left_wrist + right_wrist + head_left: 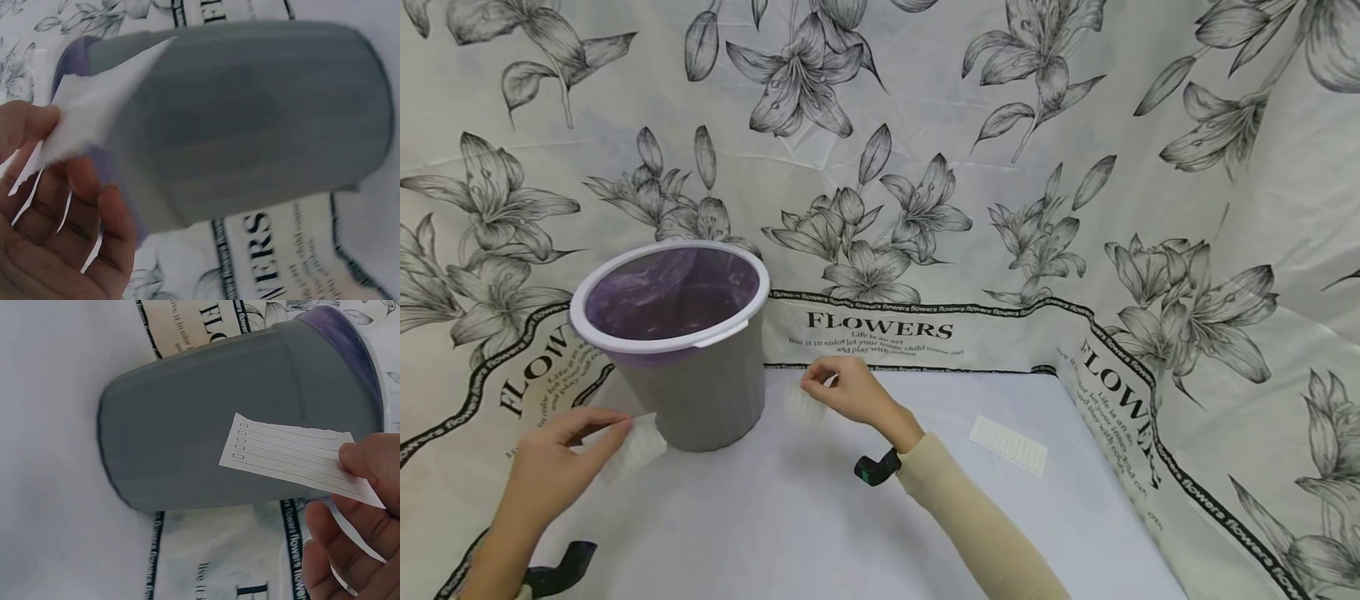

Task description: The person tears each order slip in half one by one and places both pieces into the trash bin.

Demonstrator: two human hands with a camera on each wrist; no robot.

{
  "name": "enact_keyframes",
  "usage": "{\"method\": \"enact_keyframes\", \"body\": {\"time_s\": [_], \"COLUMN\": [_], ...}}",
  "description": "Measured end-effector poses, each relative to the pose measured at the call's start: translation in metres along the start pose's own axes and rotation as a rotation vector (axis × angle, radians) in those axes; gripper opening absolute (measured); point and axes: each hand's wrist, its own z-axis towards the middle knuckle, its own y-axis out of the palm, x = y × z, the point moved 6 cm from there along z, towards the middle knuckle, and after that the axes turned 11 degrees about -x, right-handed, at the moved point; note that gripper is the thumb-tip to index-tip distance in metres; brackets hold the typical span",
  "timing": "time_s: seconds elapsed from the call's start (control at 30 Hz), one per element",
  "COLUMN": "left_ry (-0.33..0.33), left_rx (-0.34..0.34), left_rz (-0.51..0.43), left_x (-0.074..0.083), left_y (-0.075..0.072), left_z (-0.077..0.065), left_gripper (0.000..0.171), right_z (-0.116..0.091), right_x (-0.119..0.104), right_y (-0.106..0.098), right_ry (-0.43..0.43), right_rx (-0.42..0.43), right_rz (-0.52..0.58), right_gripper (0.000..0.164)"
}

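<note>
1. Left hand [553, 467]: grip pinched closed on a ragged white paper piece [643, 442], at eight o'clock from the gray bin [707, 396], head view.
2. Right hand [846, 387]: grip pinched closed on a lined paper scrap [281, 456], at three o'clock from the bin.
3. The bin, purple liner [670, 292] inside, stands on the white surface [737, 533].
4. A ruled sheet [1009, 444] lies at four o'clock from the right hand.

bin [707, 400]: floor hidden | left paper [115, 100]: edge blurred | right sleeve [985, 525]: cut off at head view's bottom

Floral backdrop cloth [940, 242]: "FLOWERS" (lg. caps), w/ "Life is an art" below; border strip [925, 306] repeats "flowers".
</note>
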Motion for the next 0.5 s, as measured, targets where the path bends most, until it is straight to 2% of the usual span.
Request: {"method": "enact_keyframes", "body": {"time_s": [0.13, 0.27, 0.5], "left_ry": [0.116, 0.181, 0.258], "left_rx": [0.018, 0.033, 0.051], "left_rz": [0.046, 0.088, 0.151], "left_x": [0.01, 0.023, 0.043], "left_y": [-0.023, -0.04, -0.057], "left_z": [0.015, 0.031, 0.055], "left_gripper": [0.025, 0.027, 0.03], "right_z": [0.012, 0.023, 0.04], "right_x": [-0.014, -0.03, -0.064], "right_y": [-0.01, -0.021, -0.034], "right_ry": [-0.034, -0.078, -0.158], "right_rx": [-0.009, -0.012, -0.003], "right_rz": [-0.019, -0.063, -0.114], "right_gripper": [0.01, 0.01, 0.01]}}
